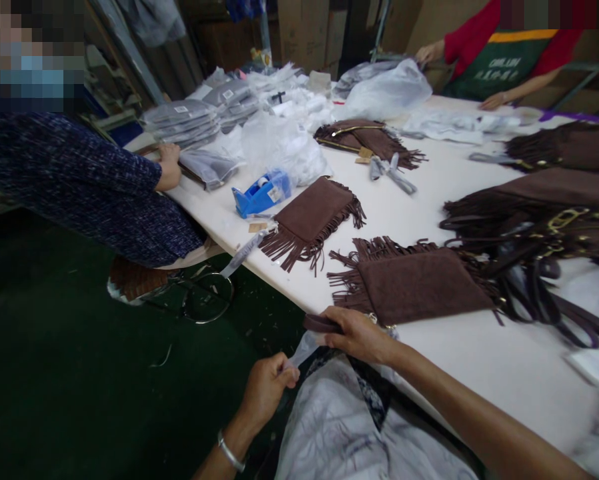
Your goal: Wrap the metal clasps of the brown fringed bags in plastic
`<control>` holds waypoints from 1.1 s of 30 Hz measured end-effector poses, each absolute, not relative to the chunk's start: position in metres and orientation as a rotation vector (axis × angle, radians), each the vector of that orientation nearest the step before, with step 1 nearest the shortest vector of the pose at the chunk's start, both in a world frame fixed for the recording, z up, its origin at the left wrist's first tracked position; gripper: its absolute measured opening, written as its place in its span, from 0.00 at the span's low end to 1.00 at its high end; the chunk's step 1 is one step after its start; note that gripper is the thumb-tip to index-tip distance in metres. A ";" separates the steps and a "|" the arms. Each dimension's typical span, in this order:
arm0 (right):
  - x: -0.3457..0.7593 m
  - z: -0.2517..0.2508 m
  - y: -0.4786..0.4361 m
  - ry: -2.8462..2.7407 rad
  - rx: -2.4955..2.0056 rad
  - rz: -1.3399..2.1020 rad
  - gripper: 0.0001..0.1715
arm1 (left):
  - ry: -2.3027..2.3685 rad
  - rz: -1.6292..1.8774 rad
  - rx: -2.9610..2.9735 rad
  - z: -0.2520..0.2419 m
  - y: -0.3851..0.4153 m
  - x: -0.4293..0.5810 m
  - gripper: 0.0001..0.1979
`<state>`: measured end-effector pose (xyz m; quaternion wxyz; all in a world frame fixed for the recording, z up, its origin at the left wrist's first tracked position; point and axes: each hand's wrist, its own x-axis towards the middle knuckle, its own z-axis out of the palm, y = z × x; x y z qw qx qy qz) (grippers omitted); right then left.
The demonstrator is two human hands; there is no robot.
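Note:
My right hand [357,335] grips the dark brown wrist strap [320,324] of a fringed brown suede pouch [424,283], which lies flat at the table's near edge. A clear plastic sleeve [305,348] stretches from the strap to my left hand [268,387], whose fingers pinch its lower end. The strap looks partly inside the sleeve, but my right fingers hide where they meet. A little farther off lies another fringed pouch [313,208]; its strap, in a plastic sleeve [244,253], hangs over the edge.
On the white table [274,270] stand a blue tape dispenser [263,192], a pile of fringed bags [534,207] at right, a pouch [367,140] farther back, and plastic bags [284,143]. Packed bags [182,120] are stacked behind. Two people work at the left and far sides. A stool [144,280] stands at left.

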<state>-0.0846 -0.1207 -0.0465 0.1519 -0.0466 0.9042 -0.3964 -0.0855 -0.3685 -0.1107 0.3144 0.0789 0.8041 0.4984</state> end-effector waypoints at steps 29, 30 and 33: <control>-0.077 -0.033 -0.110 2.563 -0.187 -1.281 0.23 | 1.523 1.584 0.067 -0.101 -0.359 -0.099 0.22; -0.077 -0.033 -0.109 2.566 -0.172 -1.280 0.21 | 1.538 1.568 0.061 -0.099 -0.360 -0.099 0.23; -0.078 -0.036 -0.108 2.575 -0.104 -1.289 0.17 | 1.534 1.580 0.037 -0.094 -0.360 -0.099 0.25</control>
